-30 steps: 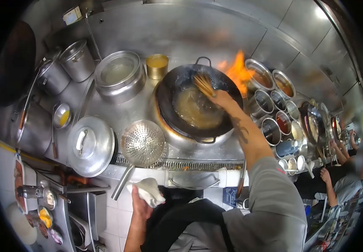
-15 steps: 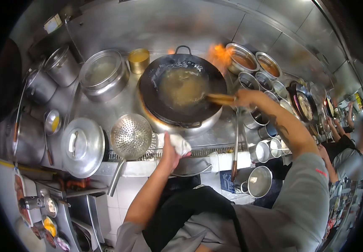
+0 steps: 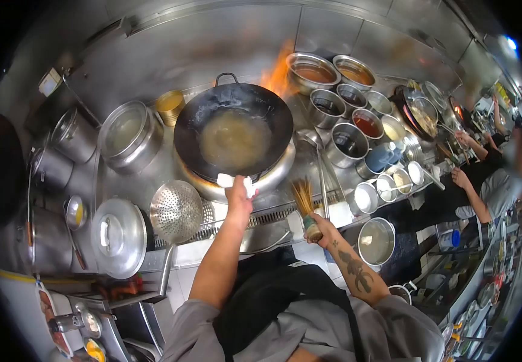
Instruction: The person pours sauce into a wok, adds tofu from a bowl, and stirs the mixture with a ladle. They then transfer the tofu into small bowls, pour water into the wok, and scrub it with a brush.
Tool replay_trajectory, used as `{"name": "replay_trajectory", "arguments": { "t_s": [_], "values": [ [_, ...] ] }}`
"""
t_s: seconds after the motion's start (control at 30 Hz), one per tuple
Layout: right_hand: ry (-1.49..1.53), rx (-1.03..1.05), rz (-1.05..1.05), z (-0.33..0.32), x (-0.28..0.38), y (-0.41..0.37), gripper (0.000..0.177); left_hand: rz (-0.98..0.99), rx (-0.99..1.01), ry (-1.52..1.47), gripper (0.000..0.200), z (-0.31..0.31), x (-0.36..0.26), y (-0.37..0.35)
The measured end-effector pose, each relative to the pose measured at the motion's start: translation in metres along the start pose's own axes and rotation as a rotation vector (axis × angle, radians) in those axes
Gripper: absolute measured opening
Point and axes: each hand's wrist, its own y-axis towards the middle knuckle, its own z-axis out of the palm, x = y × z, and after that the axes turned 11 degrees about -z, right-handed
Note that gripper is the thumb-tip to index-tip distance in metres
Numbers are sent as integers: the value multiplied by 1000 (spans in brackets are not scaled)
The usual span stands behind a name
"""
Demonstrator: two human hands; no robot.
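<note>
A black wok point(image 3: 191, 130) with cloudy liquid in its bottom sits over the burner ring point(image 3: 276, 169). My left hand point(image 3: 238, 199) grips a folded white cloth point(image 3: 234, 182) against the wok's near edge, where the near handle is hidden. In my right hand point(image 3: 322, 231) is a bamboo wok brush point(image 3: 303, 196), held by its bound end with the bristles pointing up and away from me. The brush is clear of the wok, to its lower right.
Flames point(image 3: 278, 72) rise behind the wok. A perforated strainer point(image 3: 176, 211) and a metal lid point(image 3: 118, 238) lie left; a ladle point(image 3: 320, 157) and several sauce pots point(image 3: 346, 145) stand right. A lidded pot point(image 3: 129, 136) is back left. Another person point(image 3: 484, 196) works far right.
My right hand has drawn the wok brush out of the wok and back toward me. My left hand has brought the cloth up to the wok's near edge. The view has shifted.
</note>
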Motion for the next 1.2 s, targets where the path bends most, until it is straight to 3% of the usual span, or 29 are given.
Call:
{"name": "replay_trajectory", "arguments": {
  "t_s": [0.03,0.17,0.23,0.33,0.57,0.7,0.77,0.87,0.93,1.03,1.1,1.2],
  "values": [
    [-44,-1,-49,-5,-2,-4,42,31,-48,30,19,-6,1,5],
    [-133,-50,-216,5,50,-60,37,94,78,109,26,-53,-8,-16],
    [-166,-54,-377,11,73,-87,35,97,15,147,25,-68,-11,-34],
    [-149,-29,-441,21,103,-104,34,221,21,196,26,-76,-19,-56],
    [-283,232,-537,89,132,-99,39,389,13,300,23,-75,-37,-78],
    [-575,481,-601,130,120,-61,36,543,-46,350,20,-46,-33,-109],
    [-539,559,-675,152,103,-34,30,593,-67,383,23,-28,-32,-124],
    [-567,614,-616,184,102,-16,31,705,-140,459,30,-14,-31,-125],
    [-630,624,-630,201,116,-18,32,767,-188,497,31,0,-30,-131],
    [-492,610,-595,214,140,0,32,818,-168,582,32,21,-26,-156],
    [-421,657,-619,215,173,19,34,1203,-209,705,35,17,-24,-135],
    [-363,588,-564,205,235,12,30,1203,-273,811,40,46,-19,-181]
  ]
}}
